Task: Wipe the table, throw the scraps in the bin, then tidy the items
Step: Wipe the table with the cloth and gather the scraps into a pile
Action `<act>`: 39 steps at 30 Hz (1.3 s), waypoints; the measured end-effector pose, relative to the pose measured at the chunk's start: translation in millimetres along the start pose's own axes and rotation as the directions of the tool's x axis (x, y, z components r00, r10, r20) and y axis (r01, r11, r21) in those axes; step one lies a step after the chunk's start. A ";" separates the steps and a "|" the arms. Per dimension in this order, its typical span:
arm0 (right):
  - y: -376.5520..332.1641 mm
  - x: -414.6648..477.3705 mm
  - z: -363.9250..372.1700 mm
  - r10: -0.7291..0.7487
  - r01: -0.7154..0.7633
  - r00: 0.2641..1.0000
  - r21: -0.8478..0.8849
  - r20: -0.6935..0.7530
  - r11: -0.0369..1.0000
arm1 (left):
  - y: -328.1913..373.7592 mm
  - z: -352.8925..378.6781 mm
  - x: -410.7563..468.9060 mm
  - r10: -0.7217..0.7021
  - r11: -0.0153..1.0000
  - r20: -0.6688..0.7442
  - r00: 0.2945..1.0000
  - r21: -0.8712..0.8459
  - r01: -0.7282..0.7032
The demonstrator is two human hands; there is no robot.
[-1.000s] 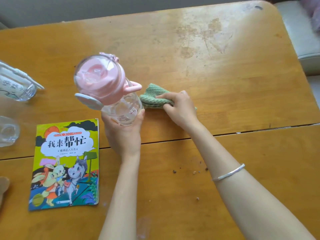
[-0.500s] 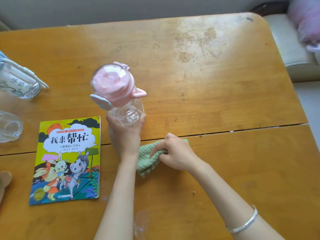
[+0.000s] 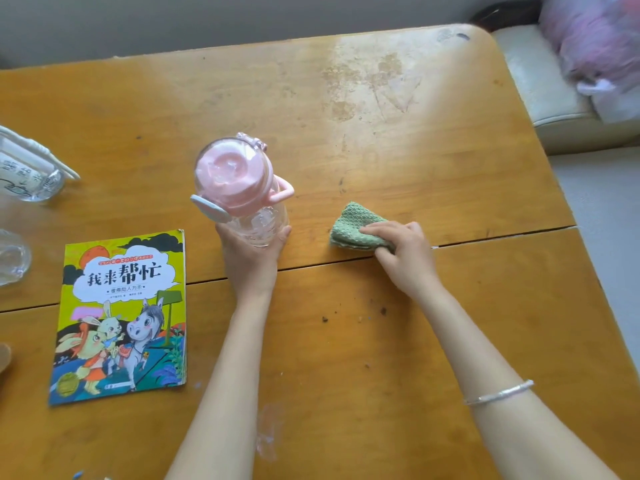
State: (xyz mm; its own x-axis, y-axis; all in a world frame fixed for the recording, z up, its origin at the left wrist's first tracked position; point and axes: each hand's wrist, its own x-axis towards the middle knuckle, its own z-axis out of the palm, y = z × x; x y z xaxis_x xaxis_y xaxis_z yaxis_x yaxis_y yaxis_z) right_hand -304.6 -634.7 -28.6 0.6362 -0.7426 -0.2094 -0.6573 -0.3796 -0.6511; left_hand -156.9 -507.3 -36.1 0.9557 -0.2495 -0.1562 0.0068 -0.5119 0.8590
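Note:
A clear water bottle with a pink lid (image 3: pixel 239 188) is lifted above the wooden table (image 3: pixel 415 140), and my left hand (image 3: pixel 251 254) grips its base. To its right a folded green cloth (image 3: pixel 353 225) lies flat on the table, pressed down under the fingers of my right hand (image 3: pixel 403 252). Small dark scraps (image 3: pixel 382 310) are scattered on the near table panel, below the cloth. A colourful children's book (image 3: pixel 121 313) lies flat at the left.
Clear glass jars (image 3: pixel 27 174) stand at the left edge, with another clear glass (image 3: pixel 12 258) below them. A cream seat (image 3: pixel 554 88) holding a pink plastic bag (image 3: pixel 599 39) is beyond the table's right end. A seam (image 3: pixel 502 237) crosses the tabletop.
My right hand has slid the green cloth from beside my left wrist up and to the right, across the seam. The bottle stays lifted in my left hand.

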 end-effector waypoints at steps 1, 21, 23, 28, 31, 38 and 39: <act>2.0 -4.1 4.6 -0.027 0.027 1.000 0.000 0.007 1.000 | 0.7 0.3 -0.6 -0.013 1.000 0.003 1.000 0.015 0.013; 1.2 -105.1 2.8 0.123 -0.133 0.990 0.148 0.074 0.980 | -17.7 -38.2 -70.7 0.028 0.987 0.090 0.996 0.154 -0.042; -2.7 -96.5 2.9 0.155 -0.159 0.987 0.164 0.034 0.974 | -13.1 -39.4 -65.7 0.045 0.988 0.077 0.996 0.146 -0.056; -21.6 -76.3 13.9 0.178 -0.170 0.984 0.189 -0.027 0.967 | -0.1 -35.5 -49.1 0.077 0.988 0.096 0.992 0.128 -0.089; -32.8 -57.4 19.2 0.172 -0.159 0.983 0.170 -0.065 0.973 | 8.2 -30.3 -32.8 0.101 0.990 0.089 0.991 0.093 -0.110; -46.1 -3.1 34.5 0.159 -0.152 0.975 0.059 -0.157 0.987 | 28.1 -16.6 0.3 0.069 0.997 0.008 0.998 0.027 -0.069; -47.9 2.1 36.1 0.160 -0.153 0.973 0.052 -0.164 0.987 | 30.5 -16.8 0.6 0.076 0.996 -0.008 0.997 0.046 -0.075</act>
State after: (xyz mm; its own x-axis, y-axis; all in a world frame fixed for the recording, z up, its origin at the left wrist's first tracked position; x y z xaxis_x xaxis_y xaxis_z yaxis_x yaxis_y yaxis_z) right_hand -257.2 -598.2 -24.2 0.4478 -0.8741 -0.1882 -0.7252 -0.2320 -0.6482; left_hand -151.2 -509.3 -1.8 0.9558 -0.2809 -0.0869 -0.0788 -0.5293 0.8448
